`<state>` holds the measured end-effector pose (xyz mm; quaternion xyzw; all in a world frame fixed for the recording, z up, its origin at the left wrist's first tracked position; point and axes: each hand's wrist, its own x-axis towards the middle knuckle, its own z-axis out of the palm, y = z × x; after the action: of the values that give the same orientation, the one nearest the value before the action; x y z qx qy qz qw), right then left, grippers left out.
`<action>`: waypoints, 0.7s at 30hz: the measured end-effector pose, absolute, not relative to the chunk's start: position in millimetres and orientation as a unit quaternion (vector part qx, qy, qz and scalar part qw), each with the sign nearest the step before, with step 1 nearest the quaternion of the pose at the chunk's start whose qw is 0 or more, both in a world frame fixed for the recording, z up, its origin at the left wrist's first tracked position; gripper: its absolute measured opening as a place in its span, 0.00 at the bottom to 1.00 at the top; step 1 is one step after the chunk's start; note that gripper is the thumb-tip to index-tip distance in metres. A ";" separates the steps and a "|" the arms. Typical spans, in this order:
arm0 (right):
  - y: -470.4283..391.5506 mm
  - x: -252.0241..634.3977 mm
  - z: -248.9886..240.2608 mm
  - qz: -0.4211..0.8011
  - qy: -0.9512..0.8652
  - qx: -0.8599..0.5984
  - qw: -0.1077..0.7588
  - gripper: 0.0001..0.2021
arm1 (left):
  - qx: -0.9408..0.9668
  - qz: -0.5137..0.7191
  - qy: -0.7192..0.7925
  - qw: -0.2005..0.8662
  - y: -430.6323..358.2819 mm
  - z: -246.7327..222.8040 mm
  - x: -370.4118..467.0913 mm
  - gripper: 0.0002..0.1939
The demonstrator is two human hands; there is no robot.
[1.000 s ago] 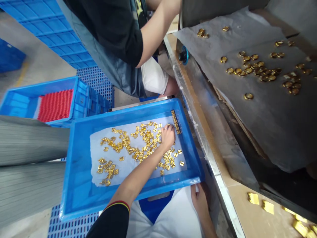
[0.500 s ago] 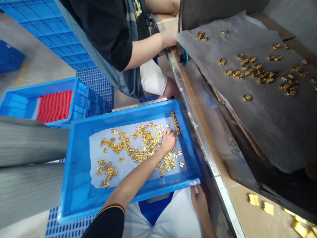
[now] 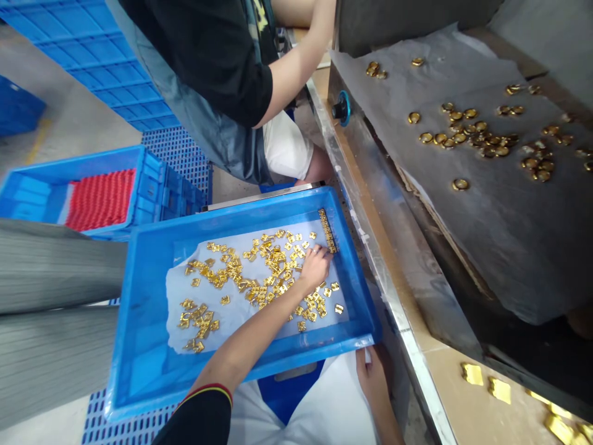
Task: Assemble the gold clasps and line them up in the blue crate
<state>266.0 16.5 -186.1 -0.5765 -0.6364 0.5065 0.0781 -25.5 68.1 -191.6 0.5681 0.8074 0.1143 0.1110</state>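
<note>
My left hand (image 3: 316, 264) reaches into a blue plastic tray (image 3: 144, 321), its fingers curled down at the near end of a tight row of small gold-coloured pieces (image 3: 327, 228). Whatever is between the fingertips is too small and covered to make out. Around the hand, many loose gold-coloured pieces (image 3: 275, 262) are scattered over a white sheet (image 3: 254, 312) lining the tray. My right hand (image 3: 370, 374) is low beside my thigh, just under the tray's near right corner. Its thumb shows, but the other fingers are mostly hidden.
A metal-edged bench (image 3: 393, 284) runs along the right, with gold rings (image 3: 491, 145) on a grey sheet (image 3: 463, 235) and flat gold pieces (image 3: 500, 390) lower down. A co-worker's arm (image 3: 296, 71) is beyond the tray. Red items (image 3: 102, 199) fill part of a blue crate (image 3: 151, 185) at left.
My left hand stays by the row's near end, with only a slight finger shift. The co-worker's forearm has swung up and away from the grey sheet's corner.
</note>
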 end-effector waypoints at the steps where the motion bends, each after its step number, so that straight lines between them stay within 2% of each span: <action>1: 16.6 265.7 -185.6 0.502 -0.641 -0.576 0.074 0.41 | 0.564 0.116 0.810 0.109 67.7 -191.9 -27.0 0.18; 12: 15.5 265.8 -187.9 0.497 -0.644 -0.574 0.096 0.38 | 0.557 0.135 0.814 0.098 75.7 -191.9 -40.0 0.18; 21: 19.5 265.8 -182.5 0.499 -0.651 -0.568 0.067 0.37 | 0.635 0.121 0.749 0.143 28.7 -174.0 1.5 0.14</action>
<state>265.8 19.5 -182.5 -0.5679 -0.6511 0.4991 0.0675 1.5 28.7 -174.0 0.6353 0.7491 0.1210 0.1433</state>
